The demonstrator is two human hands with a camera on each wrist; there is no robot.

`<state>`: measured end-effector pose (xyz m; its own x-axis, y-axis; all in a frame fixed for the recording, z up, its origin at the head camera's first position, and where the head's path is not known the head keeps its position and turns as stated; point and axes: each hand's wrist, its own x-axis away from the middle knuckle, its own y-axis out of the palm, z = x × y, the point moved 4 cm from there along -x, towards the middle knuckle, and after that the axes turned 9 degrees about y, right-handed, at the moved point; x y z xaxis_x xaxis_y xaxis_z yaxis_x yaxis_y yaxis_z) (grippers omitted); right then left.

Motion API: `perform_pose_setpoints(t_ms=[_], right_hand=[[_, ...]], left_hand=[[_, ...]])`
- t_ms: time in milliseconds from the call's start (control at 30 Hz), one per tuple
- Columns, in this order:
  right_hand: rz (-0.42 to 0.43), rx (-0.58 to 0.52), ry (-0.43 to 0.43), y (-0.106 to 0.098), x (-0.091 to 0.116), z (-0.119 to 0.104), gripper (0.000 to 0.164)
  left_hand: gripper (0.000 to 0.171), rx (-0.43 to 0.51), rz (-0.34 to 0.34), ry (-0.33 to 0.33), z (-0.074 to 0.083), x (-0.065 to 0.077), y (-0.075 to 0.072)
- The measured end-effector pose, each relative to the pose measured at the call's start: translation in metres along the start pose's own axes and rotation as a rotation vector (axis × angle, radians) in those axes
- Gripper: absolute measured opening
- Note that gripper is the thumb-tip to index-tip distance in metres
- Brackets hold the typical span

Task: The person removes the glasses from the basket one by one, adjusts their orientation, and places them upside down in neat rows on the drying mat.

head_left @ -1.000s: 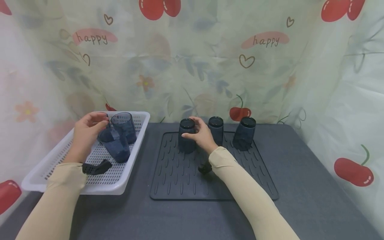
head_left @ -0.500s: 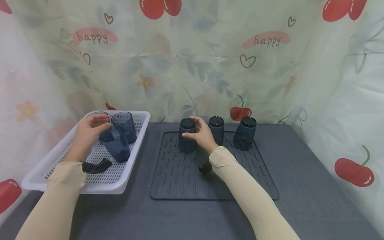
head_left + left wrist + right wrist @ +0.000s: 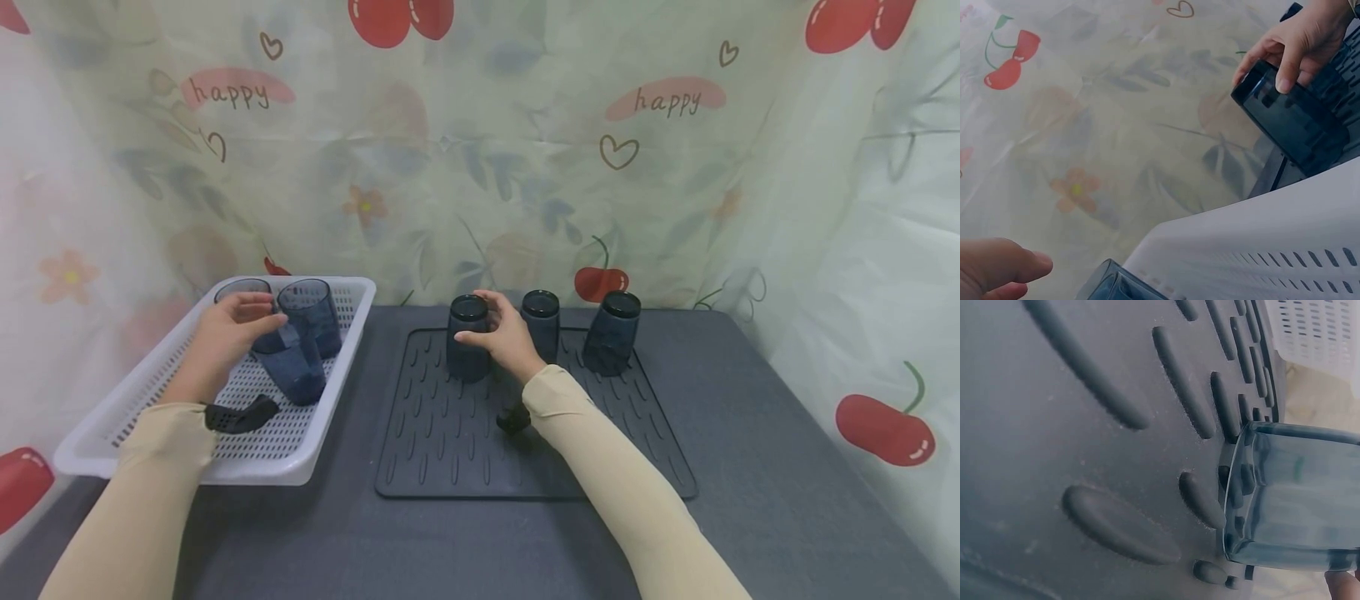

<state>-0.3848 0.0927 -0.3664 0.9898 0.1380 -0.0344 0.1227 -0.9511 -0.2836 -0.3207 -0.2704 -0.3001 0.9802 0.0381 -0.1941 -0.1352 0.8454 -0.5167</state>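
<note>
My right hand [image 3: 510, 337] grips an upside-down blue glass [image 3: 468, 350] on the black drying mat [image 3: 442, 467], thumb in front and fingers round its side. In the right wrist view that glass [image 3: 1297, 494] has its rim at the ridged mat. My left hand [image 3: 225, 337] hovers over the white basket [image 3: 306, 458] with fingers loosely bent and nothing held. Near its thumb is a tilted blue glass [image 3: 296, 371]; two more, a right glass [image 3: 318, 317] and a partly hidden back glass [image 3: 243, 287], stand behind. The left wrist view shows the fingers [image 3: 1004, 269] apart from a glass [image 3: 1116, 284].
Two upside-down glasses stand on the mat to the right of my right hand: a middle glass [image 3: 542, 325] and a tilted right glass [image 3: 611, 333]. A dark grey cloth [image 3: 337, 542] covers the table. A printed curtain [image 3: 480, 167] hangs close behind.
My left hand has shifted slightly right and down, away from the back glass, whose rim now shows more. My right hand and its glass stay in place.
</note>
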Motion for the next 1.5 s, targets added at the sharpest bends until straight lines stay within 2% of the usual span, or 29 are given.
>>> perform_pose_setpoints(t_ms=[167, 467, 667, 1000, 1500], right_hand=[[-0.017, -0.011, 0.002, 0.0, 0.004, -0.004, 0.075], [0.004, -0.004, -0.003, 0.0, 0.002, -0.002, 0.074], [0.003, 0.005, -0.012, 0.0, 0.003, -0.002, 0.073], [0.0, 0.006, -0.011, 0.0, 0.003, -0.003, 0.075], [0.002, 0.003, 0.0, 0.0, 0.003, -0.002, 0.073]], left_hand=[[0.077, -0.014, -0.054, -0.024, -0.003, 0.0, 0.002], [0.094, -0.071, -0.165, -0.05, -0.005, -0.001, 0.004], [0.099, -0.069, -0.199, -0.08, -0.007, -0.002, 0.007], [0.102, -0.072, -0.268, -0.073, -0.006, 0.0, 0.008], [0.109, -0.127, -0.296, -0.112, -0.012, -0.003, 0.013]])
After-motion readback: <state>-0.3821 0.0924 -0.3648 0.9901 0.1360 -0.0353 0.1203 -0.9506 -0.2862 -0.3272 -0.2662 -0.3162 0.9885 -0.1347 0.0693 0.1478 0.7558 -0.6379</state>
